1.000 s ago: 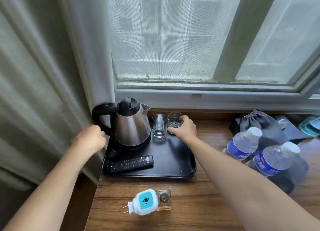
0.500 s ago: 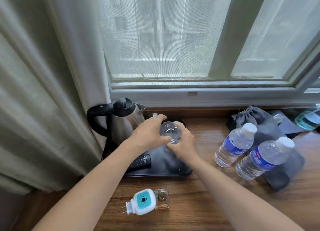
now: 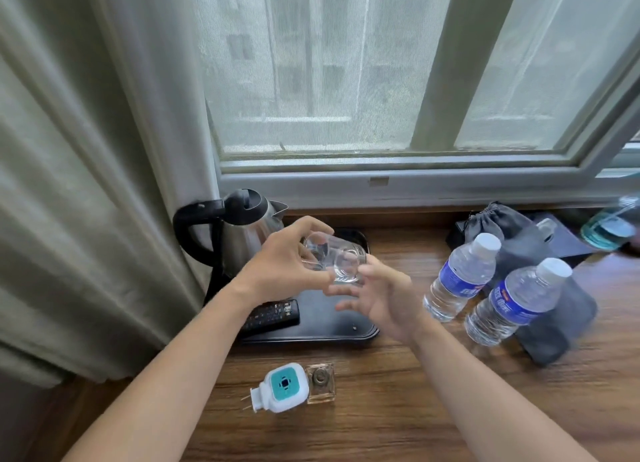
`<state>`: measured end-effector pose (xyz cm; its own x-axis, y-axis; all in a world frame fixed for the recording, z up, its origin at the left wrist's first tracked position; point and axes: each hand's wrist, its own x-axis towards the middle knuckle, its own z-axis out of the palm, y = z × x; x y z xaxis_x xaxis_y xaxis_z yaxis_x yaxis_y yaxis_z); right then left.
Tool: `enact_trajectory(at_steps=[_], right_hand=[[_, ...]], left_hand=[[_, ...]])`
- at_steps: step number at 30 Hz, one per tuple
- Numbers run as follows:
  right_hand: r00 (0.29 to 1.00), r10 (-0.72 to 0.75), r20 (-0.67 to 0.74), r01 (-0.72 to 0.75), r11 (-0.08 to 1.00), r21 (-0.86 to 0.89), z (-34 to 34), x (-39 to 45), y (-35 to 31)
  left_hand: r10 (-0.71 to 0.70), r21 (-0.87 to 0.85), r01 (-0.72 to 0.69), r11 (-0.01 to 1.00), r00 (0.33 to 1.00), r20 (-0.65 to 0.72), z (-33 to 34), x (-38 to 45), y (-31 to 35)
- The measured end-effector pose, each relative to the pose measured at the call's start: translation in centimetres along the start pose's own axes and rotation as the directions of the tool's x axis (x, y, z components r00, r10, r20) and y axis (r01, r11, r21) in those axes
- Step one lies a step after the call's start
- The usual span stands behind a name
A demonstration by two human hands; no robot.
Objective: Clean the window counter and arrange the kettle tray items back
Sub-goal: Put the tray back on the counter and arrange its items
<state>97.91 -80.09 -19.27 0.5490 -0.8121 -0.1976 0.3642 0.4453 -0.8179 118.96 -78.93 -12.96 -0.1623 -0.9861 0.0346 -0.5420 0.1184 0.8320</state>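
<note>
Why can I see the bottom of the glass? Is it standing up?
No, tipped on its side. The left hand holds the glass above the tray, its round base facing the camera.

Single head-worn view, looking forward and down from close above a wooden counter (image 3: 398,409). Window (image 3: 346,80) at 12 o'clock, curtain (image 3: 86,184) at 9 o'clock, black tray (image 3: 322,326) near centre.

Black tray (image 3: 360,335), steel kettle (image 3: 247,234) (black handle).
</note>
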Motion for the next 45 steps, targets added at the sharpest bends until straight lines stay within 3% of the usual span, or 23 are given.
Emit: enact_trajectory(at_steps=[2,6,8,10,12,14,16,18,20,23,27,31,33,35,37,40,42,45], right_hand=[[0.995,0.067,0.075,-0.075,0.992,0.105,0.0,0.0,-0.4],[1.0,0.012,0.004,-0.012,1.0,0.004,0.0,0.6,-0.9],[0.999,-0.006,-0.033,0.004,0.998,-0.06,-0.1,0.7,-1.3],[0.991,-0.083,-0.106,0.053,0.965,-0.256,-0.1,0.8,-1.6],[0.959,-0.239,-0.154,0.109,0.811,-0.575,0.0,1.0,-2.0],[0.926,-0.366,-0.093,0.118,0.514,-0.849,0.0,1.3,-2.4],[0.925,-0.379,-0.008,0.092,0.243,-0.966,-0.2,1.8,-2.8],[0.95,-0.311,-0.009,0.028,0.116,-0.993,-0.6,2.5,-3.1],[0.97,-0.235,-0.054,-0.041,0.057,-0.997,-1.2,3.5,-3.3],[0.977,-0.174,-0.126,-0.125,0.019,-0.992,-1.8,5.1,-3.3],[0.961,-0.169,-0.217,-0.212,0.047,-0.976,-2.8,7.0,-3.2],[0.952,-0.182,-0.247,-0.237,0.074,-0.969,-3.4,8.3,-3.1],[0.946,-0.196,-0.257,-0.243,0.097,-0.965,-3.5,8.8,-2.9],[0.941,-0.21,-0.265,-0.246,0.111,-0.963,-3.7,9.3,-3.0],[0.941,-0.21,-0.267,-0.244,0.126,-0.961,-3.8,9.9,-3.1],[0.939,-0.216,-0.269,-0.244,0.139,-0.96,-4.0,11.2,-3.4],[0.938,-0.221,-0.267,-0.24,0.142,-0.96,-4.1,12.1,-3.6],[0.947,-0.214,-0.241,-0.222,0.111,-0.969,-4.3,13.4,-4.0]], left_hand=[[0.04,-0.117,-0.035,0.993,0.998,0.04,-0.5,-0.4,-0.6],[0.111,-0.196,-0.096,0.976,0.992,0.067,-0.5,-0.9,-1.3],[0.137,-0.141,-0.127,0.982,0.988,0.066,-0.3,-0.8,-1.9],[0.168,0.048,-0.17,0.984,0.985,0.039,0.3,-0.7,-2.6],[0.178,0.246,-0.171,0.954,0.984,-0.007,1.5,-0.7,-3.2],[0.116,0.287,-0.105,0.952,0.993,-0.025,2.9,-0.8,-3.8],[-0.026,0.158,0.023,0.987,0.999,0.018,4.4,-0.6,-4.6],[-0.169,-0.107,0.177,0.978,0.983,0.072,5.6,-0.1,-5.3],[-0.246,-0.332,0.269,0.904,0.963,0.11,6.8,0.9,-6.0],[-0.32,-0.494,0.364,0.79,0.931,0.175,8.0,2.4,-5.8],[-0.34,-0.513,0.395,0.762,0.919,0.202,9.1,4.1,-5.3],[-0.319,-0.374,0.36,0.855,0.933,0.169,9.0,5.6,-6.4],[-0.326,-0.127,0.325,0.937,0.945,0.009,8.5,6.4,-6.5],[-0.247,0.172,0.29,0.941,0.94,-0.235,8.0,7.4,-5.6],[-0.196,0.414,0.321,0.852,0.928,-0.317,7.7,8.5,-4.6],[-0.393,0.578,0.511,0.637,0.86,-0.326,7.3,10.8,-4.6],[-0.443,0.596,0.549,0.587,0.833,-0.331,6.8,11.9,-4.9],[-0.427,0.673,0.487,0.557,0.863,-0.271,6.5,12.8,-5.0]])
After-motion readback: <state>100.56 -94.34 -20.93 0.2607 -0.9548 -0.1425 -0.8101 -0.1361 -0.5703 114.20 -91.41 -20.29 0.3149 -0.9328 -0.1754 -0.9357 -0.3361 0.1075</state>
